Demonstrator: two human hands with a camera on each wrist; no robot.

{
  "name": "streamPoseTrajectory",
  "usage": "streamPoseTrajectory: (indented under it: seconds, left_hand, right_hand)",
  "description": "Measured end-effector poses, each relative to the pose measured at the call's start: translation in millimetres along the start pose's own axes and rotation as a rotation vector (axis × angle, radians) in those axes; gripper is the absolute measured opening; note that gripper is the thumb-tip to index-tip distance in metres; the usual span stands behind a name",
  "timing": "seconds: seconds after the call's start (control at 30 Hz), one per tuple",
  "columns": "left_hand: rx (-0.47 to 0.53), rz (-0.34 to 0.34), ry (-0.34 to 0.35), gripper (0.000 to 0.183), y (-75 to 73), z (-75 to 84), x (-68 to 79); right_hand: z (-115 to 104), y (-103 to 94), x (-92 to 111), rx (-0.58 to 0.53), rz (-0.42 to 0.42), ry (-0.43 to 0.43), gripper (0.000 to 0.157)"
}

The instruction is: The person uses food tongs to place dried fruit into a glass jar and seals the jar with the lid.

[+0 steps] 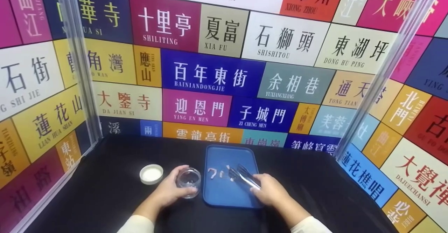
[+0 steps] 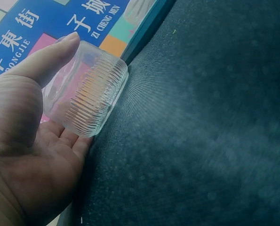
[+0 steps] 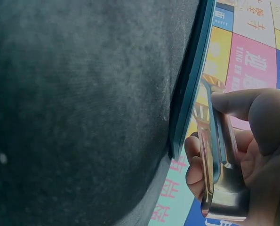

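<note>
One clear jar (image 1: 190,183), lower ctr. of head frame, mouth facing up; L hand (image 1: 170,187) was curled round it, thumb one side, fingers opp. Wall showed ribbed in lt. wrist view; prob. glass or rigid plastic, so judged stiff, fairly light, slick where smooth, poss. breakable. Best hold was round the body, thumb opp. fingers, rim left clear. Whether base touched the black cloth (image 1: 115,177) could not be told. One pr. metal tongs (image 1: 249,180), just rt. of ctr., sat over the tray; R hand (image 1: 270,190) pinched the arms betw. thumb and fingers, gap narrow. Tongs seemed light, springy, smooth; mid-arm was the place to squeeze. One blue tray (image 1: 224,196), lower ctr. to rt., had a raised rim; looked stiff, easiest taken there. Several small pcs (image 1: 214,172), incl. one hooked pinkish one, lay mid-tray; judged v. light, best nipped gently, though soft or brittle was unclear. Tong tips were near pcs; contact unclear. One pale round lid (image 1: 151,174), lower lt., lay on cloth, apart from both hands; prob. light, rigid, edge grip. Multi-col. sign panels (image 1: 213,75) filled upper frame.
</note>
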State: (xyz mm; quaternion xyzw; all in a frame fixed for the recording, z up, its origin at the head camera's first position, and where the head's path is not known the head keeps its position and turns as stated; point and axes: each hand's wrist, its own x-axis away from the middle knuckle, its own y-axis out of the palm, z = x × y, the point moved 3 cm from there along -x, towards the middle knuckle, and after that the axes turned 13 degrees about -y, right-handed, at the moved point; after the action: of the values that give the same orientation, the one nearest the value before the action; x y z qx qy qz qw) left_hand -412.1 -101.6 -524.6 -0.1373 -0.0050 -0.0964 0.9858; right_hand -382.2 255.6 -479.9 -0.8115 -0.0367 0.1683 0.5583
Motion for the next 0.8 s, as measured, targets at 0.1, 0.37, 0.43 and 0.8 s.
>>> streamPoseTrajectory:
  seconds: [0.1, 0.37, 0.43, 0.8]
  left_hand:
    - [-0.007, 0.009, -0.004, 0.091, -0.4, -0.4, -0.3]
    - [-0.009, 0.019, -0.020, 0.091, 0.3, -1.9, -1.2]
    - [-0.008, 0.022, -0.022, 0.091, 0.1, -2.1, -1.2]
    - [-0.023, 0.021, -0.020, 0.092, -0.3, -2.0, -1.7]
  right_hand:
    - [0.9, 0.2, -0.1, -0.014, -0.002, 0.020, 0.044]
    - [1.0, -0.3, 0.3, -0.014, 0.014, -0.009, 0.029]
    - [0.8, -0.6, 0.9, -0.011, 0.022, -0.016, 0.029]
    - [-2.0, -2.1, 2.3, -0.012, 0.034, -0.008, 0.027]
